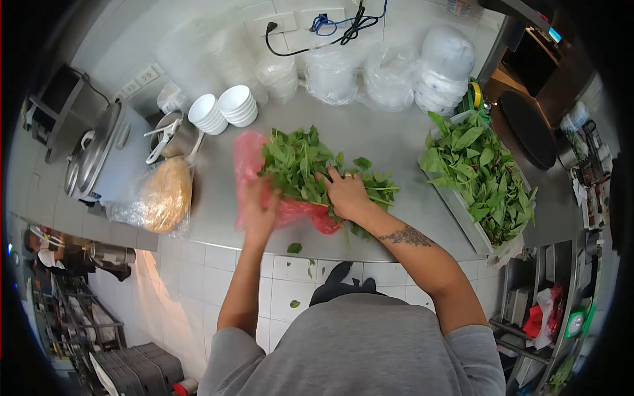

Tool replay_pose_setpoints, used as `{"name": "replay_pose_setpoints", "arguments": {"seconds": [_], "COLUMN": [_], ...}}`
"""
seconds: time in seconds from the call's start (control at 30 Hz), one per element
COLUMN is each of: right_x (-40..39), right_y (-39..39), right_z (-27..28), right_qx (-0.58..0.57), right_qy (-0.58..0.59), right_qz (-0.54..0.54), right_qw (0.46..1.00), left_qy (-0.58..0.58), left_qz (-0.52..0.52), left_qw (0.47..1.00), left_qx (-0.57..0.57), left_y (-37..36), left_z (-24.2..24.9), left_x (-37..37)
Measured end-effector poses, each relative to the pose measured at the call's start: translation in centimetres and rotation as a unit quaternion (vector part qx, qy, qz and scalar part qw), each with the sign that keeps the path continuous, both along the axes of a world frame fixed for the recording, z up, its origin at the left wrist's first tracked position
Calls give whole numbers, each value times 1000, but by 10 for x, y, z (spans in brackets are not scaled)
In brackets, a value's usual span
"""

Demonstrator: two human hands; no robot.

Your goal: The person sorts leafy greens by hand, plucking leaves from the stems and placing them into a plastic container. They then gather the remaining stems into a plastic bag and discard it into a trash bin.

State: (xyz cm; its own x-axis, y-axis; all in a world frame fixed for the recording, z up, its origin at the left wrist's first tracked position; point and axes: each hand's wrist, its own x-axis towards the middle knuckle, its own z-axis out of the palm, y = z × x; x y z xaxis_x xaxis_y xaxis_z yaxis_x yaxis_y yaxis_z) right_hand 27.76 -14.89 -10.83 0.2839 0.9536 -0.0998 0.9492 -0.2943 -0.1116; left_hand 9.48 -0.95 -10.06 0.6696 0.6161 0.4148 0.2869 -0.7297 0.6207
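Note:
A pile of leafy green herbs (297, 155) lies on the steel worktop, partly over a thin red plastic bag (247, 155). My right hand (348, 195) rests on the right part of the pile, its fingers curled into the stems and leaves and a ring on one finger. Some cut stems stick out to the right of it. At the pile's left side, over the red bag, is my left hand (260, 208); motion blurs its fingers. What lies under the leaves is hidden.
A tray (456, 208) heaped with leafy greens stands on the right. Stacked white bowls (238, 105), bagged clear containers (330, 76) and a black cable (297, 51) line the back. A bag of orange-yellow food (168, 195) and a large pot (122, 155) are left. Leaves (294, 304) lie on the floor.

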Motion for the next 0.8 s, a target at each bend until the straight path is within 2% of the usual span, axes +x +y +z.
{"name": "replay_pose_setpoints", "arguments": {"seconds": [0.07,0.1,0.17,0.23,0.33,0.4,0.43,0.5,0.57,0.6,0.7,0.8], "right_x": [2,3,6,14,22,28,31,40,41,44,41,40], "right_y": [3,5,11,20,23,28,29,34,33,32,24,15], "right_z": [1,3,-2,-15,-18,-10,-6,0,-5,-11,-15,-25], "right_qx": [8,12,13,6,39,22,14,-6,18,52,97,161], "right_qy": [-9,-13,-24,-43,-50,-33,-23,2,24,27,16,3], "right_qz": [19,31,60,87,101,100,98,85,71,62,37,30], "right_qw": [1000,999,998,995,993,994,995,996,997,996,995,987], "left_qy": [20,-10,-67,-190,-60,25,70,148,208,303,372,341], "left_qz": [202,194,175,-8,-35,-125,-202,-331,-427,-501,-410,-341], "left_qw": [977,980,953,913,934,937,928,859,726,773,833,868], "left_qx": [72,-31,-237,-362,-350,-326,-306,-362,-496,-244,-11,115], "left_y": [31,56,103,113,109,124,129,124,98,105,61,40], "left_z": [-8,-31,-85,-75,-44,-41,-41,-45,-7,-20,20,1], "left_x": [-22,-24,-16,34,100,137,153,160,157,167,130,115]}}
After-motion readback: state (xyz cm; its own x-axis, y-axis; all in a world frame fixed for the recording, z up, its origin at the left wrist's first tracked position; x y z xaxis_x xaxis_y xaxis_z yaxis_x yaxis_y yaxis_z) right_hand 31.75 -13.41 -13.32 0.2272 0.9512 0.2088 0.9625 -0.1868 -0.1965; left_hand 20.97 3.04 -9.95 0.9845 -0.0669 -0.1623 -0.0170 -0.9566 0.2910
